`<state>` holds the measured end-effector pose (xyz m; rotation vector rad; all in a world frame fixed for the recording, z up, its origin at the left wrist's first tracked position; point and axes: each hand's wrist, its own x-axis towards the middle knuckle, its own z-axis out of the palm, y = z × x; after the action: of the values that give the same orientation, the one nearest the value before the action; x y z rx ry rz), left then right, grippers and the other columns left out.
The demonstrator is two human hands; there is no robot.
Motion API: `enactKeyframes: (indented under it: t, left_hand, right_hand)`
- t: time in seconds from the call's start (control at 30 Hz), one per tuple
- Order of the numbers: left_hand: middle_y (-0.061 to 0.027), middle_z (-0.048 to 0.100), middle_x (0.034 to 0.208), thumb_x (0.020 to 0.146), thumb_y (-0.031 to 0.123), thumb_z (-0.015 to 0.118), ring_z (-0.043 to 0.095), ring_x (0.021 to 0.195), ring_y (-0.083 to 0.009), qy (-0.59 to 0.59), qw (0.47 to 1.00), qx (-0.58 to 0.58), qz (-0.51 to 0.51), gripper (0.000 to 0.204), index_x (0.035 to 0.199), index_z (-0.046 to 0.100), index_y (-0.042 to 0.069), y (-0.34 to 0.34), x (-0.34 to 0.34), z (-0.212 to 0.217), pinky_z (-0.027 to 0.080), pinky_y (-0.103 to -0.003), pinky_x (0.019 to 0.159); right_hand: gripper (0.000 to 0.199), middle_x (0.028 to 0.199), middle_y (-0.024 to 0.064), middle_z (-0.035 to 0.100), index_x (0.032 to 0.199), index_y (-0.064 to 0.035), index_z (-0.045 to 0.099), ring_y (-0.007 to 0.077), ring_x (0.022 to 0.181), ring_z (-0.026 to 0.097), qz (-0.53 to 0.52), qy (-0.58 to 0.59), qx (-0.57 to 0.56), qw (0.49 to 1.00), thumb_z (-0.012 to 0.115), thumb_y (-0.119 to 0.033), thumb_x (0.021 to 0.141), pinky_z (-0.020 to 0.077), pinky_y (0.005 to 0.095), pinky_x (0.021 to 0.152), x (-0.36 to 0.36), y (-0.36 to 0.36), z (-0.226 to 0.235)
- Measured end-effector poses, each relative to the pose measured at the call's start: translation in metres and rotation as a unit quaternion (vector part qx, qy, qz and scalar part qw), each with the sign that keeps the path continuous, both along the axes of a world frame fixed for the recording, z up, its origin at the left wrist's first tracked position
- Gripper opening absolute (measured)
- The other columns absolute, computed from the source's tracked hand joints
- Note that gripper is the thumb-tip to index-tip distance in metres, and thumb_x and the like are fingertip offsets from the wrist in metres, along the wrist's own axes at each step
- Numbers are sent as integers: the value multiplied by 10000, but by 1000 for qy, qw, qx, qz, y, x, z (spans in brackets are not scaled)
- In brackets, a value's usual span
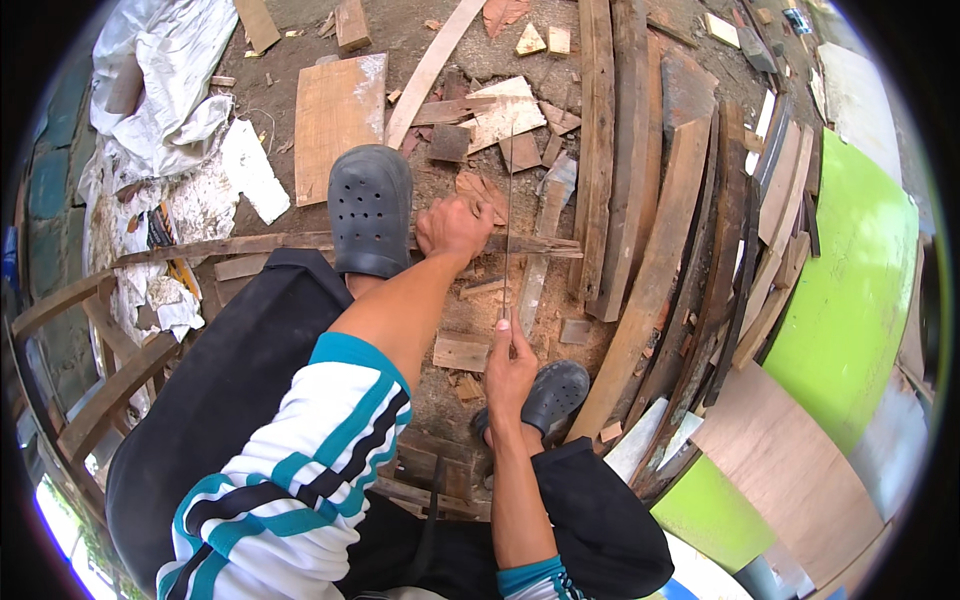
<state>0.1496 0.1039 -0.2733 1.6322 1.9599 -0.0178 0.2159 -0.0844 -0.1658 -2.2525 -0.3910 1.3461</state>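
A long narrow wooden strip (225, 245) runs crosswise in front of me. My left hand (457, 226) is closed on the strip, pressing it near its right end. My left foot, in a dark grey clog (370, 212), rests on the same strip just left of that hand. In my right hand (511, 368) is a thin-bladed saw, its handle mostly hidden by my fingers. Seen almost edge-on, the saw blade (508, 215) points away from me and crosses the strip right of my left hand. Pale sawdust lies on the ground below the crossing.
Long planks (650, 270) lie stacked to the right, beside bright green panels (850, 290) and a plywood sheet (785, 460). Wood offcuts (505, 110) and a square board (338, 125) lie ahead. White sacking (155, 75) is at far left, above a wooden frame (115, 395).
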Motion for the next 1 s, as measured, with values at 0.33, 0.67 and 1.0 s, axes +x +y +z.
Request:
enactKeyframes:
  t: [0.33,0.67,1.0]
  left_hand:
    - [-207,709,996,871,465,571,674,970,-376,18,1000,-7,-15,450,994,742,68,1,5,5,499,-461,898]
    - [-216,712,977,874,458,565,680,949,-387,6,999,34,-5,438,1003,747,81,-2,-3,2,520,-467,855]
    - [-155,710,1076,881,445,529,626,1070,-325,-23,999,16,16,451,952,752,59,-5,0,2,434,-459,966]
  right_hand:
    - [456,1263,218,651,1340,94,534,207,1178,598,-19,24,11,999,521,-250,1040,435,288,1001,4,-25,24]
    - [483,1260,234,648,1352,84,523,235,1202,599,19,1,52,998,499,-288,1045,429,312,1011,-5,-97,62]
    - [440,1162,231,689,1360,19,554,199,1100,649,47,-9,2,999,515,-281,1039,476,292,921,-1,-82,75]
